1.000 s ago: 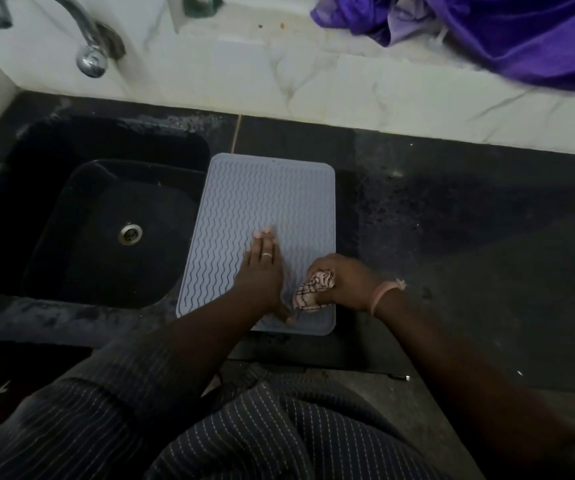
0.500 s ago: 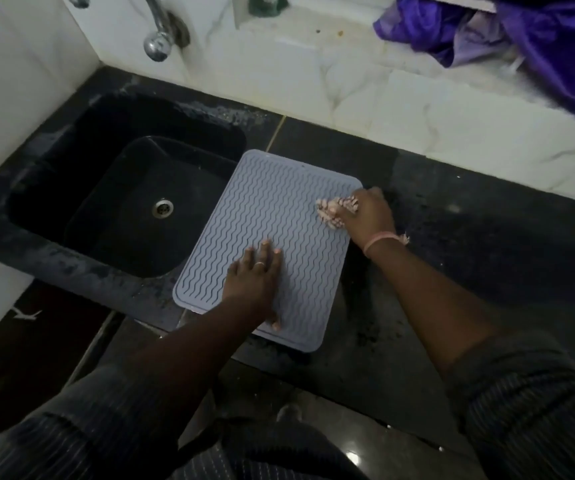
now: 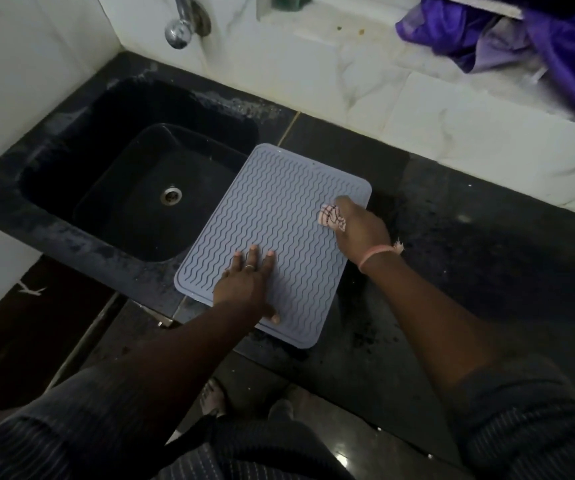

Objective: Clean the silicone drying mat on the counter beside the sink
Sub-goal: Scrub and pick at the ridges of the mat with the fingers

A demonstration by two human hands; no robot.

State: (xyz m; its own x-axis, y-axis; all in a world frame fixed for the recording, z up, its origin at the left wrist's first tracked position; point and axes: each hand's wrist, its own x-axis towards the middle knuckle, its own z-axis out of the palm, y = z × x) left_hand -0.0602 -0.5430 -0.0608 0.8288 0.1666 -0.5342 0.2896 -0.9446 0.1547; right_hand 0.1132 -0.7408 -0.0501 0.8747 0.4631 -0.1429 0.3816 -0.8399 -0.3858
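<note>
Your left hand (image 3: 248, 282) presses flat, fingers spread, on the mat (image 3: 275, 237), which lies on the table (image 3: 452, 271) just beside the sink (image 3: 133, 188). Your right hand (image 3: 362, 230) grips a cloth (image 3: 331, 216) on the mat's right edge.

A black sink (image 3: 81, 188) is sunk into the left end of the dark tabletop (image 3: 469, 271), with a round metal drain (image 3: 171, 195) in its basin. A chrome tap (image 3: 179, 27) juts from the white marble wall (image 3: 365, 98) behind the sink's far edge. Purple cloth (image 3: 535, 43) lies heaped on the ledge above the tabletop's far right corner.
</note>
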